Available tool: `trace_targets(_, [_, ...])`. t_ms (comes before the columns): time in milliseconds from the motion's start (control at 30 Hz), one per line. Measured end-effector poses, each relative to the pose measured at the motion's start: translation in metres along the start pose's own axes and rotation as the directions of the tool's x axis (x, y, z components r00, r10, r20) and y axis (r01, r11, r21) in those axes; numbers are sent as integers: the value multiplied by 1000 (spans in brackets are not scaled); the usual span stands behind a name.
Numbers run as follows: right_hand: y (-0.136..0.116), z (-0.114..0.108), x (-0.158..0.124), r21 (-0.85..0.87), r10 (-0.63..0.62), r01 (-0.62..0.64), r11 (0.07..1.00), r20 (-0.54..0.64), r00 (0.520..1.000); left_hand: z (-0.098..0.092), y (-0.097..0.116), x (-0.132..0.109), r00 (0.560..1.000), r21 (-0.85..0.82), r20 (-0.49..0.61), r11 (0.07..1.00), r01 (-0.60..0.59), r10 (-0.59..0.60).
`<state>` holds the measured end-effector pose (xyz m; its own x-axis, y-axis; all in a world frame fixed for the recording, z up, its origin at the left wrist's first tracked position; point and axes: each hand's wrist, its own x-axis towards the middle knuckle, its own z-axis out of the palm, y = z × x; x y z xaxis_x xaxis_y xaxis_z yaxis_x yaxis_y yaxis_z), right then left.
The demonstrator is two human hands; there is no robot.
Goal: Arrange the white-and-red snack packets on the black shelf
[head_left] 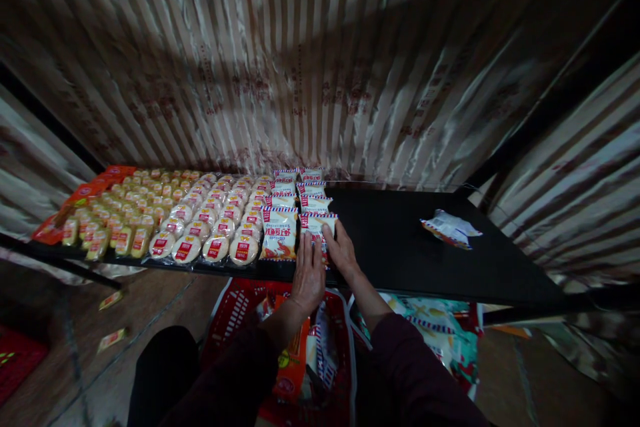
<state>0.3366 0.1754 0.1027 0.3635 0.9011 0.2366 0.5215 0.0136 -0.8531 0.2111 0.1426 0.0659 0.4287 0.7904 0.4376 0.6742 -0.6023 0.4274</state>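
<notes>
A white snack bag (319, 220) with a red-and-blue striped edge and red lettering lies at the front of the rightmost column on the black table. My left hand (308, 273) rests over its lower left part, fingers stretched out and close together. At the bag's right edge, my right hand (343, 250) has its thumb on top and its fingers along the side; the underside is hidden. Directly left lies a matching snack bag (279, 233). Behind these, more bags of the same kind overlap in two columns.
Round packaged biscuits (216, 247) and small yellow-wrapped cakes (140, 240) fill the left side, beside orange packaging (83, 193). A crumpled wrapper (450, 228) lies on the black table (390, 240). Below stands a red basket (230, 307). Wrapped pieces (111, 340) lie on the floor.
</notes>
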Motion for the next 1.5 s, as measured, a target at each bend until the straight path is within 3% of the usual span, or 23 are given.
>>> trace_targets(267, [9,2,4,50,14,-14,999,-1,1000,4,3,5,1000,21,-24,1000,-9,10])
trace_targets(467, [8,5,2,-43,-6,3,999,-66,998,4,4,4,998,36,-50,999,-25,26])
trace_targets(667, [7,5,1,-55,14,-16,998,-31,999,3,4,4,998,54,-54,998,-40,43])
trace_targets(900, [10,3,-17,-81,37,-43,996,-75,996,10,2,4,992,100,-119,994,-33,45])
trace_targets(1133, [12,8,-22,-148,-22,20,989,-17,1000,13,0,4,989,126,-120,990,-69,84])
trace_targets(1500, [11,2,-43,-204,-23,-4,979,-131,991,9,1,-4,987,58,-136,995,-84,91])
